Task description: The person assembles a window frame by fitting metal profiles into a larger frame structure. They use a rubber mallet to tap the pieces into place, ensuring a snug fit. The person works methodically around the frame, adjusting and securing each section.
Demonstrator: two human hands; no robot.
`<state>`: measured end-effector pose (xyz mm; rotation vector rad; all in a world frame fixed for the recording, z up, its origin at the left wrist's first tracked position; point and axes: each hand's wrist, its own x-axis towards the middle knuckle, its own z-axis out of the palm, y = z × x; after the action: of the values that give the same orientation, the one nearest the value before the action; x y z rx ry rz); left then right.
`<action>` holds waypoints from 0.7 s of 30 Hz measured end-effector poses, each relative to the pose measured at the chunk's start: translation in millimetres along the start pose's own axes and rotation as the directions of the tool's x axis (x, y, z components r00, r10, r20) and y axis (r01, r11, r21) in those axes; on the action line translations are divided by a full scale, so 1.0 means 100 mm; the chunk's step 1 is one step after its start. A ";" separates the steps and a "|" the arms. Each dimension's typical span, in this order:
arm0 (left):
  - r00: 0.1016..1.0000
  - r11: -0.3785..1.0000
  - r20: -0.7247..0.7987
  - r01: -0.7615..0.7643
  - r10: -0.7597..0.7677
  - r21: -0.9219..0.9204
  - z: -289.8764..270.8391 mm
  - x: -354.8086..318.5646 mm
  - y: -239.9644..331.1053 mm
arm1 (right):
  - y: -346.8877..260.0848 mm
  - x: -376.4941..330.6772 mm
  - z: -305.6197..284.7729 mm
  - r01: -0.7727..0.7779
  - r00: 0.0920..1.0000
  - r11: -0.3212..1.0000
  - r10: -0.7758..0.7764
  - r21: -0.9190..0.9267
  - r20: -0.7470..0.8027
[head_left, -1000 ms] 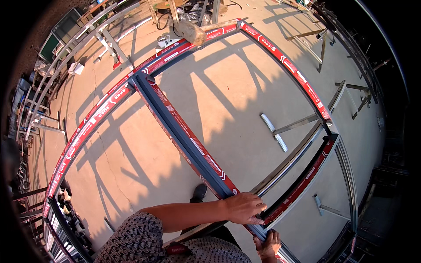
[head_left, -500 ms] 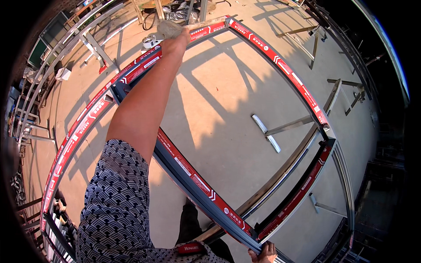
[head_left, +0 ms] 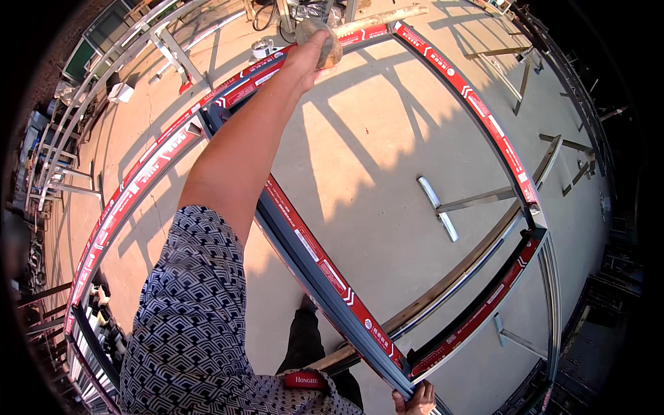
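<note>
The person's left hand (head_left: 311, 52) is now stretched far out along the grey centre bar (head_left: 325, 280) of the large window frame (head_left: 484, 117), and it is clenched around a stone-like grey lump (head_left: 319, 38) held above the frame's far top rail. A second ago that hand lay low and close to the body, resting on the near end of the centre bar; half a second ago the arm was already extended, so the reach is nearly complete and the lump has stayed in its grasp. The right hand (head_left: 415, 400) has kept its place at the near end of the centre bar, fingers wrapped on the bar's lower edge at the bottom of the view, steadying it. The frame, edged in red protective tape, lies over the concrete floor (head_left: 387, 159), with a short silver offcut (head_left: 437, 207) to the right of the centre bar. Judging from the raised lump, the far joint of the frame looks to be where the work now sits.
</note>
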<state>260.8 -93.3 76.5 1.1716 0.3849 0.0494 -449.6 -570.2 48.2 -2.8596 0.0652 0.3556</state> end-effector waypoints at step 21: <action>0.984 0.952 -0.005 0.174 -0.178 0.250 -0.32 -5.99 -1.22 | 0.01 0.26 -0.85 0.400 0.803 0.911 -0.298 0.096 -0.515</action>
<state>-328.4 -254.9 116.7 1.3808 0.4891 -0.1697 -404.5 -593.6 120.9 -2.6056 -0.3168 -0.4378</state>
